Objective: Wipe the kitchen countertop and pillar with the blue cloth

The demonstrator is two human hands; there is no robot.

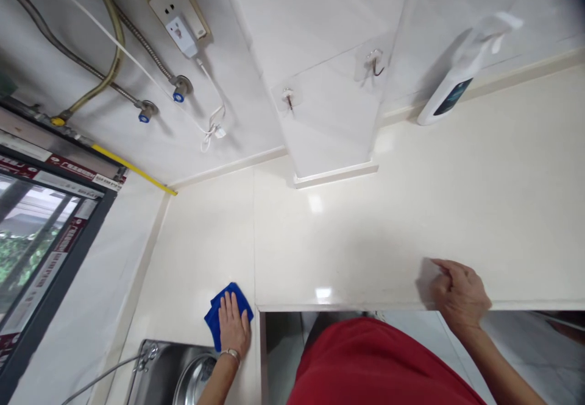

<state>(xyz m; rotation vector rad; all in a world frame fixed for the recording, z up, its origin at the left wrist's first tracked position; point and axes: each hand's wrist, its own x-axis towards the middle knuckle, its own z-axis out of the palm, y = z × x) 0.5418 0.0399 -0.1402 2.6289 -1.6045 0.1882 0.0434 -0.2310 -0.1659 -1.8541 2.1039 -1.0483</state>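
Softly, the left hand (234,326) lies flat, its grip spread, on a limp, lightweight blue microfiber cloth (211,316) on the table (365,228) beside a steel sink (171,380); the right hand (459,292) curls its grip closed at the near edge.

Bright, even light fills the scene, with daylight coming through the window (27,253) at left. Small white patches of glare sit on the countertop (388,228). Soft shadows fall beside the right hand (459,292) and behind the bottle (445,85). Wide-angle distortion bends the edges, and the top right corner darkens.
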